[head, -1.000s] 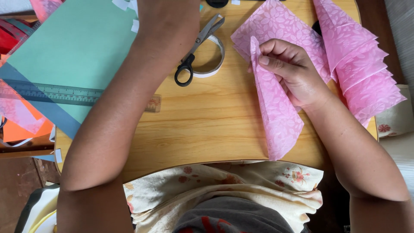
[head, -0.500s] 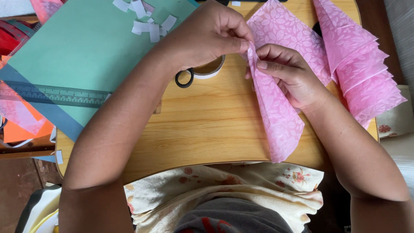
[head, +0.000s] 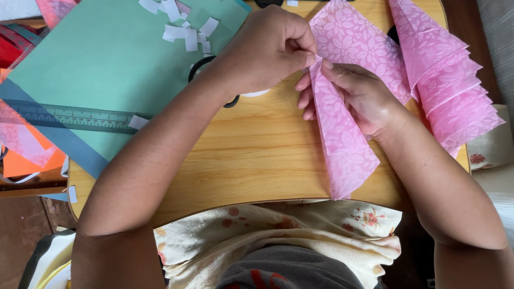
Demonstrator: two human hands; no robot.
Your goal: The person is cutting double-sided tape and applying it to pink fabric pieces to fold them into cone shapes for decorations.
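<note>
Landmark: small wooden table (head: 257, 160), seen from above.

Pink patterned paper sheet (head: 342, 134) is laid on the table's right half, folded into a long narrow strip whose lower tip reaches the near edge. Its upper fold is pinched by the left hand (head: 267, 48), fingers curled tight, thumb and forefinger closed on the crease. The right hand (head: 358, 93) is laid partly over the same strip, fingers nearly straight and pressed flat, thumb tucked against the fold; both hands are touching at the crease.

A fan of pleated pink paper (head: 450, 80) is seen at the table's far right corner. A green card sheet (head: 107, 69) covers the table's left part, with a ruler (head: 69, 115) across it and white paper scraps (head: 182, 27) near its far edge. Black scissor handles (head: 206, 69) are partly hidden under the left wrist.
</note>
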